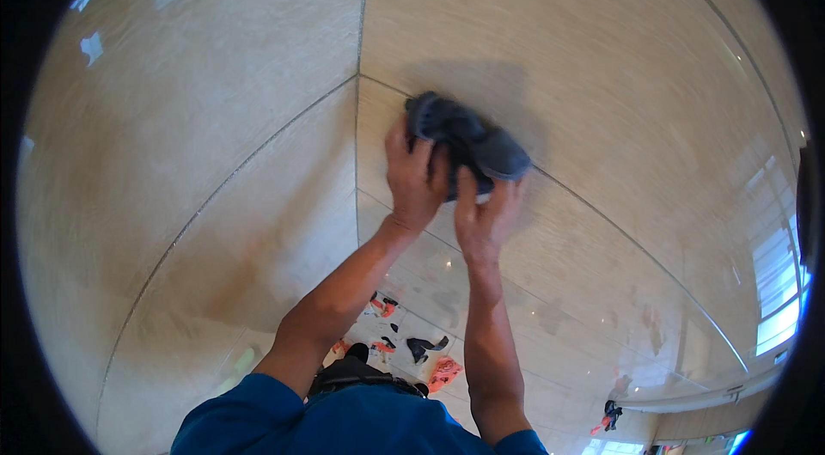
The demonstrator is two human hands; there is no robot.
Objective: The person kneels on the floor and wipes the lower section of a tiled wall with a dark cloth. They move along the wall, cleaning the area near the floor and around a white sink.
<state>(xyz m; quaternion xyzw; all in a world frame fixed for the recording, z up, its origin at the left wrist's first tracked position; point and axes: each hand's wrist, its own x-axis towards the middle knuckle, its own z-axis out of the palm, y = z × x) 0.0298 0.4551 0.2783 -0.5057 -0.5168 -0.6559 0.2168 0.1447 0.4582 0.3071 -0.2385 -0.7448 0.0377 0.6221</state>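
Both my arms reach up in front of the right-hand wall, holding a dark grey bundle that looks like a bunched cloth. My left hand is closed on its left end, fingers partly curled into the folds. Under its lower right end, my right hand grips with the thumb and fingers spread around it. A soft shadow falls on the wall around the bundle; whether it touches the wall I cannot tell. Slight blur softens the bundle's outline.
Glossy beige tiled walls meet at a vertical corner seam left of my hands. On the floor by my feet lie dark scraps and a red-orange crumpled piece. A dark item lies farther right, near a long pale ledge.
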